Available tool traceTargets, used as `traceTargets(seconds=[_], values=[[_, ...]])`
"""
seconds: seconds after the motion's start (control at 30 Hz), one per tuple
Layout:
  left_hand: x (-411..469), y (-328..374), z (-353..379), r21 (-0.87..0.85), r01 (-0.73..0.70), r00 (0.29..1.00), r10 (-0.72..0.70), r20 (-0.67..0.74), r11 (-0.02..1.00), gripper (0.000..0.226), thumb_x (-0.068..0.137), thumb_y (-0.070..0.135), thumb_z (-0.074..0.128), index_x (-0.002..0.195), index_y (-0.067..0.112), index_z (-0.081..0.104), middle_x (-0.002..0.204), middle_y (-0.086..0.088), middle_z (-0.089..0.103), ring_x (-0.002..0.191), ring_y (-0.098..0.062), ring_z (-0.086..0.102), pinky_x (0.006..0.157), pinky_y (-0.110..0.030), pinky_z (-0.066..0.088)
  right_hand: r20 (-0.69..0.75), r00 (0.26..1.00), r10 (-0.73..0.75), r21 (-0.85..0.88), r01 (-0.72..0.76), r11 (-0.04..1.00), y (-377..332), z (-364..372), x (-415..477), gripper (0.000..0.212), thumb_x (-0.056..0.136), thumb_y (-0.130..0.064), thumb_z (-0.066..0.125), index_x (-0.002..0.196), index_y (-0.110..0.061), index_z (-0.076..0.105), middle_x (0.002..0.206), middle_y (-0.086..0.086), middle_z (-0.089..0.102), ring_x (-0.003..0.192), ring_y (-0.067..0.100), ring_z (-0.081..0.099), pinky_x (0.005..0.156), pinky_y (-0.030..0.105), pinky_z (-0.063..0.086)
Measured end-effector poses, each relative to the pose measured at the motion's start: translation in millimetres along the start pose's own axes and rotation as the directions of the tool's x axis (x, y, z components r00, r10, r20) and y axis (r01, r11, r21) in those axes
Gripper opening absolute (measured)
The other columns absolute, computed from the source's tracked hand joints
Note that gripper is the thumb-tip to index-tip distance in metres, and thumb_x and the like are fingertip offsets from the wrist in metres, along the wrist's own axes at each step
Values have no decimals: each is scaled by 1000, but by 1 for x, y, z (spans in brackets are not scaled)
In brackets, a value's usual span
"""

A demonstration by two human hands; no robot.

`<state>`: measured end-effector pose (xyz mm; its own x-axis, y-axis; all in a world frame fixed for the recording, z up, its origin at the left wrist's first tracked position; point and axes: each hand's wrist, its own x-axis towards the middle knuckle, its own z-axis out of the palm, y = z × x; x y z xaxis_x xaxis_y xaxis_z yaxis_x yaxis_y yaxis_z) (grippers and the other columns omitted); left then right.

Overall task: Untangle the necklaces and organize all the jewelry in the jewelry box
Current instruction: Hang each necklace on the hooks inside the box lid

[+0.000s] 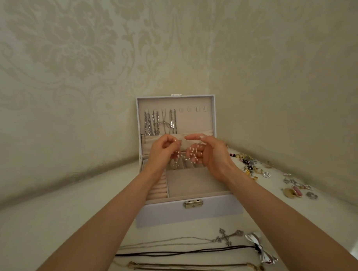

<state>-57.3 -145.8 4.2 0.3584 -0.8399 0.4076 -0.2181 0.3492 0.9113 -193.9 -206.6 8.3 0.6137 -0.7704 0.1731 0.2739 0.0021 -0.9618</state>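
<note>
Holding a pearl necklace (pixel 191 155) above the open jewelry box (pixel 191 214), the left hand (pixel 163 149) pinches one end. The right hand (pixel 211 154) curls its lower fingers round the beads, forefinger straight. Slack loops might snag the hung chains (pixel 158 122) at 11 o'clock and re-tangle. I can read no writing anywhere.

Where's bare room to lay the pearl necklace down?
Free: the large compartment in the jewelry box, bordered by the ring rolls and clasp wall; also the table left of the box. Crowded: loose jewelry right of the box, laid-out necklaces in front.
</note>
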Motion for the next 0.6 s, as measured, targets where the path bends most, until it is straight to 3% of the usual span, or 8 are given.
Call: traceTargets(seconds=[0.07,0.13,0.3,0.4,0.47,0.6], values=[[1,3,2,-73,57,998,-55,27,996,17,91,4,53,76,12,54,60,7,57,57,-3,54,58,-20,46,8,1000,-8,-63,9,998,1,0,1,34,75,-22,51,105,-12,62,73,4,62,54,12,48,44,19,34],[3,5,3,-168,97,995,-90,47,981,17,93,6,50,77,11,52,59,2,59,58,-10,57,59,-25,50,28,999,-24,-110,27,994,2,-1,3,42,67,-12,53,108,-13,63,81,2,61,57,9,48,44,17,33],[11,10,-3,-270,160,987,-151,57,950,27,96,19,43,71,13,49,53,3,54,59,-14,57,61,-27,49,1,999,-51,-275,49,960,4,3,1,40,77,14,54,96,-20,66,86,2,59,60,7,47,47,15,34],[14,11,-6,-231,202,979,-200,30,952,37,96,27,40,61,17,43,45,5,45,53,-13,48,60,-27,43,-37,996,-76,-384,56,922,7,5,0,24,84,2,62,91,-20,68,68,-1,56,54,7,43,48,15,34],[15,11,-8,-228,210,976,-218,-7,951,40,96,24,41,57,17,40,42,5,41,48,-13,42,56,-26,37,-101,988,-117,-361,73,930,7,2,1,11,88,-8,63,90,-16,71,57,-6,55,46,4,41,45,13,32],[12,5,-6,-185,251,966,-257,-6,950,42,96,26,40,55,16,43,39,4,40,38,-10,35,48,-26,27,-146,977,-158,-286,111,952,4,0,1,23,94,-17,55,78,-10,70,54,0,57,48,5,49,49,15,37]])
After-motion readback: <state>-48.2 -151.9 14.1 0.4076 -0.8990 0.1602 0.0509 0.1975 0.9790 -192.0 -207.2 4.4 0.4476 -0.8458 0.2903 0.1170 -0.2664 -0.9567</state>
